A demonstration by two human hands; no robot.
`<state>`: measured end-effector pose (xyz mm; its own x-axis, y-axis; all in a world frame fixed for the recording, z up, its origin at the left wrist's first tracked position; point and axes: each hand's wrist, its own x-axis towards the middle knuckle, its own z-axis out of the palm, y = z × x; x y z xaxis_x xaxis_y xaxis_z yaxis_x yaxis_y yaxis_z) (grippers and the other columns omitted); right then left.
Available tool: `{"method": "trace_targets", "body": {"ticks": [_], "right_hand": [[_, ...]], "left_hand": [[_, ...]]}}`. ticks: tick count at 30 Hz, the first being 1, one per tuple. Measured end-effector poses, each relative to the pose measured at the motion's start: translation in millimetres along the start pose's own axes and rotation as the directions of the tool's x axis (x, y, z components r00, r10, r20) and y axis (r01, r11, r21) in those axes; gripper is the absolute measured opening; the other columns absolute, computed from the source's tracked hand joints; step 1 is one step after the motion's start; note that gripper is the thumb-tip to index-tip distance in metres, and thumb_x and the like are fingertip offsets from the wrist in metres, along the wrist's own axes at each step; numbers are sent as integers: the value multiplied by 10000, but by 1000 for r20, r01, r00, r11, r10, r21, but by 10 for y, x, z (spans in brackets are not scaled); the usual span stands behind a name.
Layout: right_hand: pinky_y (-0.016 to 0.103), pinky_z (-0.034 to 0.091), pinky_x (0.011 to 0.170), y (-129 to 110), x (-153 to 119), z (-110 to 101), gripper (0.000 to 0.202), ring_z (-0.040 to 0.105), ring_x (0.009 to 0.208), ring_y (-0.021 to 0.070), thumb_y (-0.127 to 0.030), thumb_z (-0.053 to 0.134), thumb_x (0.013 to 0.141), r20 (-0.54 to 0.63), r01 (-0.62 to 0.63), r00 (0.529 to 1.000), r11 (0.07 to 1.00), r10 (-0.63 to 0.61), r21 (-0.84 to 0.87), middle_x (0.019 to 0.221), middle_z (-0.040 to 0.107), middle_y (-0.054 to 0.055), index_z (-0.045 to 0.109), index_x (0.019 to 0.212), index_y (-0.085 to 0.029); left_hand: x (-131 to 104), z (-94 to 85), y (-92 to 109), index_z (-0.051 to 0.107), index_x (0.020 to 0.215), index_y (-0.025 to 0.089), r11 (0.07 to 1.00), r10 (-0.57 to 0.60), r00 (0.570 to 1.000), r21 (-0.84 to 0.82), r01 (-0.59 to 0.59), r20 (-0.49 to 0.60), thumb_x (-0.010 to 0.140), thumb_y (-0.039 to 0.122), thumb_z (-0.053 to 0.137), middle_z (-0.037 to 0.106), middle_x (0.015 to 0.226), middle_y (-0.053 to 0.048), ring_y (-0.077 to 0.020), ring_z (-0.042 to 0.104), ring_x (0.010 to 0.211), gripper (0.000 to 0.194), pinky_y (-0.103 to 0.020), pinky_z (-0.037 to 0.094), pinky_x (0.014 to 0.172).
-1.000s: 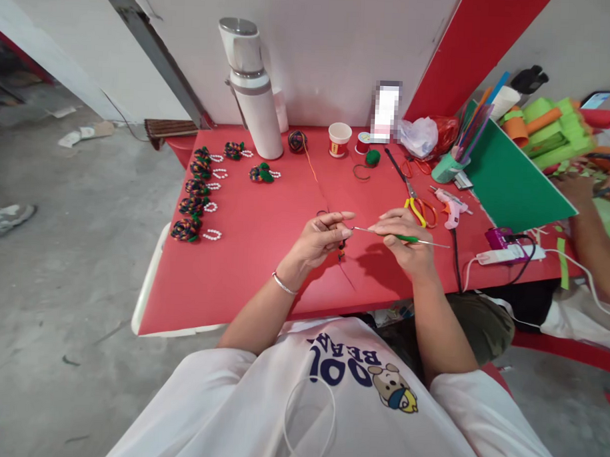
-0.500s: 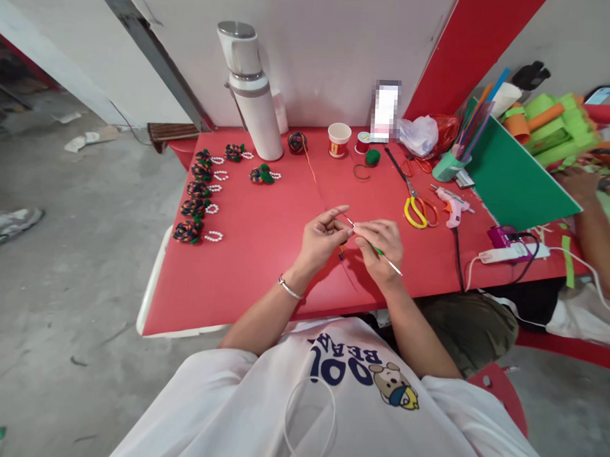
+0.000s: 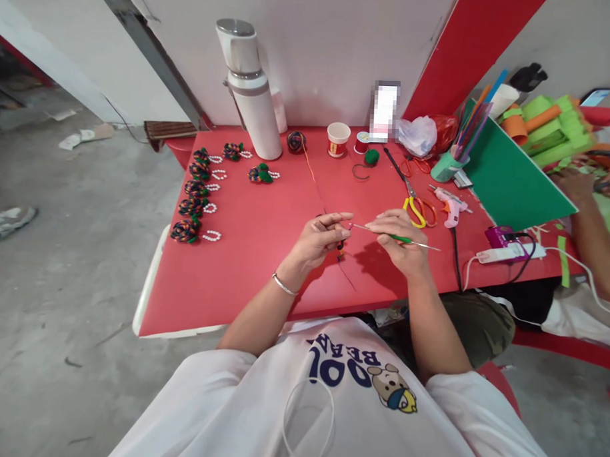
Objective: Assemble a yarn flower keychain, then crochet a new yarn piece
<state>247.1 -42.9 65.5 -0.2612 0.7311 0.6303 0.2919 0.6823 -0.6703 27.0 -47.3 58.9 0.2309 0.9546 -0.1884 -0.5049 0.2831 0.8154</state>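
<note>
Pinched in my right hand [image 3: 400,240] is a crochet hook [image 3: 403,239] with a green grip, its thin metal tip pointing left toward my other hand. My left hand [image 3: 322,241] closes on a small dark, multicoloured piece of crochet [image 3: 340,248], mostly hidden by the fingers; a loose yarn tail hangs below it. From the fingers a strand of yarn [image 3: 314,177], orange farther up, runs back to a multicoloured yarn ball [image 3: 296,142]. At the left of the table lie several finished-looking yarn pieces [image 3: 185,230] with green parts and white bead loops [image 3: 211,236].
A tall white thermos [image 3: 259,113] stands at the back beside a paper cup [image 3: 337,140], a thread spool [image 3: 361,143] and a green yarn ball [image 3: 371,157]. To the right are scissors [image 3: 414,211], a pink glue gun [image 3: 454,210], a power strip [image 3: 509,253] and another person's arm [image 3: 592,228].
My right hand has moved right with the crochet hook, drawing its tip away from the left hand's fingers. My left hand has shifted slightly left and down.
</note>
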Motion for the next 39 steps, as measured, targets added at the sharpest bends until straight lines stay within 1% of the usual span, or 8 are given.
{"method": "trace_targets", "body": {"ticks": [4, 9, 16, 19, 22, 28, 34, 39], "right_hand": [[508, 592, 953, 27, 28, -107, 184, 713, 1007, 256, -484, 707, 981, 13, -93, 996, 989, 92, 112, 909, 832, 7, 838, 968, -355], [492, 603, 951, 82, -66, 165, 225, 745, 974, 242, -530, 683, 988, -69, -104, 989, 947, 131, 303, 917, 828, 1, 828, 980, -358], [480, 580, 957, -48, -214, 520, 199, 736, 993, 232, -439, 649, 1026, -224, -34, 975, 988, -1, -153, 1052, 842, 20, 819, 1062, -342], [476, 577, 938, -73, -246, 563, 200, 719, 987, 239, -451, 647, 1024, -254, 6, 963, 952, -87, -305, 1063, 840, 18, 823, 1061, -364], [482, 567, 943, -61, -254, 580, 223, 704, 1005, 249, -497, 637, 1021, -263, 21, 959, 951, -107, -309, 1080, 836, 16, 826, 1056, -385], [445, 571, 918, 9, -147, 297, 186, 699, 973, 229, -436, 697, 1001, -154, -31, 988, 1000, 31, 0, 1018, 826, 3, 811, 1133, -374], [432, 591, 898, 24, -26, -133, 125, 714, 947, 228, -409, 739, 966, -72, -108, 991, 994, 110, 33, 916, 786, 15, 842, 952, -339], [427, 596, 864, 106, -40, -31, 173, 718, 888, 223, -450, 732, 969, -60, -141, 985, 953, 163, 270, 836, 787, 9, 831, 899, -326]], "left_hand": [[-3, 6, 10, 823, 940, 135, 1000, -13, 1000, 15, 13, 24, 546, 236, 968, 612, 597, 34, -27, 407, 463, 432, -208, 207, 452], [1, 34, -41, 816, 987, 146, 1000, 8, 1000, 21, -8, 17, 551, 244, 967, 622, 605, 42, -29, 416, 461, 472, -205, 221, 448], [0, 83, -149, 763, 1225, 153, 985, 143, 989, 103, -138, -40, 606, 236, 950, 628, 608, 56, -62, 505, 515, 651, -206, 346, 515], [-5, 86, -148, 753, 1244, 155, 988, 124, 991, 97, -119, -56, 613, 231, 935, 633, 622, 56, -59, 499, 510, 661, -203, 331, 504], [-2, 62, -125, 771, 1185, 149, 998, 48, 999, 36, -47, -11, 596, 234, 941, 611, 610, 63, -32, 405, 446, 620, -210, 233, 453], [4, -14, -68, 798, 1080, 135, 1000, -3, 999, 9, 3, 41, 597, 210, 935, 581, 597, 67, -8, 322, 416, 508, -212, 198, 440], [17, -29, -44, 819, 930, 135, 998, -57, 996, 20, 56, 74, 578, 198, 917, 583, 589, 48, 1, 311, 412, 370, -208, 154, 417], [30, -44, -59, 820, 910, 131, 997, -74, 994, -3, 74, 86, 579, 190, 907, 604, 590, 38, 7, 307, 405, 348, -196, 150, 421]]}}
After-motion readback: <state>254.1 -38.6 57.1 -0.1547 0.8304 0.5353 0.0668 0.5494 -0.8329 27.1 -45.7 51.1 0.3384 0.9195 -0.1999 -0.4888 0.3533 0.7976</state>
